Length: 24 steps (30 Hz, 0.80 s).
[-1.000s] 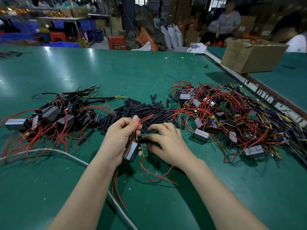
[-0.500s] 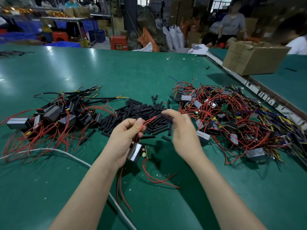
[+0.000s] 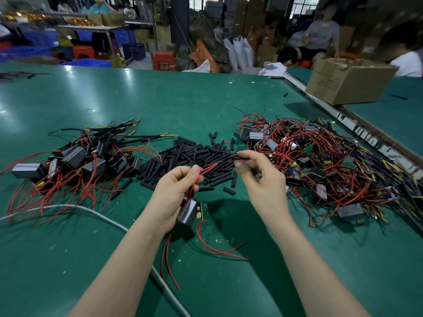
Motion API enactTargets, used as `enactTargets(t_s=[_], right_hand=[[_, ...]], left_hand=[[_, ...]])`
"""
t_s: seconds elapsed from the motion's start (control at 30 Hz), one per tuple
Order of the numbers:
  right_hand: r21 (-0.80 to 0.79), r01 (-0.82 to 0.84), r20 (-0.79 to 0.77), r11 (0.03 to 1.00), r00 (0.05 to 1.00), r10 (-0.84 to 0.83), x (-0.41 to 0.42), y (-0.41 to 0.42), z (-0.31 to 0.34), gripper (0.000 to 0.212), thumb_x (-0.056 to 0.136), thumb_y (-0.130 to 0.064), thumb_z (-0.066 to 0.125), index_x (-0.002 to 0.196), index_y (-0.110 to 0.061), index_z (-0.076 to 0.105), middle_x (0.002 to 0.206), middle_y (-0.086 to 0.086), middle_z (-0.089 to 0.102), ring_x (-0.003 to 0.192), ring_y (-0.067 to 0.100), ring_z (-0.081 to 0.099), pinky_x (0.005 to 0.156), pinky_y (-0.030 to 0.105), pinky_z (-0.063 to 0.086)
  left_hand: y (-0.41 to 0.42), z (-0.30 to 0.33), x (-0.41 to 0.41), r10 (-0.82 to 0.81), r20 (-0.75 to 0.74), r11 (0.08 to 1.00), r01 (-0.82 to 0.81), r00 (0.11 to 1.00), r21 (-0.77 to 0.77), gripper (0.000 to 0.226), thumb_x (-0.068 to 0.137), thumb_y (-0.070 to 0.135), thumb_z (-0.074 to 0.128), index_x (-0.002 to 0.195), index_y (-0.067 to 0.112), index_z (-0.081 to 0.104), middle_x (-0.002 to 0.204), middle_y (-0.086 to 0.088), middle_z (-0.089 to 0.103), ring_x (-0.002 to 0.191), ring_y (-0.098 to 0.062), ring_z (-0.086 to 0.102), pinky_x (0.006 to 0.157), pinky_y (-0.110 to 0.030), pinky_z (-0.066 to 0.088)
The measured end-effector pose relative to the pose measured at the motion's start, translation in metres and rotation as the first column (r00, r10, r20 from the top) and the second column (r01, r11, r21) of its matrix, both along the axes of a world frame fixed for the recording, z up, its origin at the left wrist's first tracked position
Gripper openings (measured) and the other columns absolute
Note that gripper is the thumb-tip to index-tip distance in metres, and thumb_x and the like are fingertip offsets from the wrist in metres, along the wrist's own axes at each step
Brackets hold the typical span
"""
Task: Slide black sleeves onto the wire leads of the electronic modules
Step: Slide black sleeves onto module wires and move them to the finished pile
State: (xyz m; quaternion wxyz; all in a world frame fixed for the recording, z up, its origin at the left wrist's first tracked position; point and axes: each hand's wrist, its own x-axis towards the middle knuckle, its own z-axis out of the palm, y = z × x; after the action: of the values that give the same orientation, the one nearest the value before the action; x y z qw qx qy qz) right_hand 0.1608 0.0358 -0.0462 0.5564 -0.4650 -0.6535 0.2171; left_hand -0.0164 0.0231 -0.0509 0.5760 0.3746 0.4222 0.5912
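Note:
My left hand (image 3: 177, 193) grips a small electronic module (image 3: 191, 212) with a grey block and green board, and pinches its red wire leads (image 3: 206, 169) so their tips stick up to the right. My right hand (image 3: 258, 177) is raised beside it and pinches a short black sleeve (image 3: 241, 158) between thumb and forefinger, a little right of and above the lead tips. More red leads (image 3: 217, 248) from the module trail on the table below. A heap of loose black sleeves (image 3: 196, 156) lies just behind both hands.
A pile of sleeved modules (image 3: 75, 156) lies at the left; a tangle of unsleeved modules with red and yellow wires (image 3: 320, 165) at the right. A white cable (image 3: 91, 211) crosses the green table (image 3: 160, 99). A cardboard box (image 3: 348, 81) stands far right beyond a divider rail (image 3: 357, 126).
My right hand went from the table by the module up to the sleeve heap, took a black sleeve and lifted it. My left hand raised the module and leads slightly.

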Motion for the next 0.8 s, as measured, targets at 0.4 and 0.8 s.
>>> enactTargets(t_s=[0.4,0.8], right_hand=[[-0.097,-0.01,-0.3,0.995,0.954,-0.02,-0.002,-0.002,0.014,0.015,0.09,-0.019,0.064,0.096,-0.031,0.058,0.094,-0.005,0.061,0.083,0.002,0.057,0.075,0.021,0.047],[-0.22,-0.152,-0.693,0.964,0.719,-0.045,-0.006,-0.002,0.016,0.022,0.089,-0.003,0.063,0.101,-0.017,0.051,0.073,-0.003,0.072,0.072,0.009,0.068,0.057,0.019,0.051]], left_hand=[[0.001,-0.006,0.004,-0.019,-0.046,1.0,0.019,0.999,-0.002,0.021,0.072,0.033,0.065,0.08,0.013,0.064,0.065,0.007,0.065,0.054,-0.001,0.053,0.054,-0.01,0.045],[0.001,-0.008,0.009,-0.016,-0.073,1.0,0.016,0.997,0.004,0.023,0.073,0.033,0.065,0.084,0.012,0.063,0.066,0.007,0.065,0.056,-0.002,0.052,0.061,-0.019,0.045]])
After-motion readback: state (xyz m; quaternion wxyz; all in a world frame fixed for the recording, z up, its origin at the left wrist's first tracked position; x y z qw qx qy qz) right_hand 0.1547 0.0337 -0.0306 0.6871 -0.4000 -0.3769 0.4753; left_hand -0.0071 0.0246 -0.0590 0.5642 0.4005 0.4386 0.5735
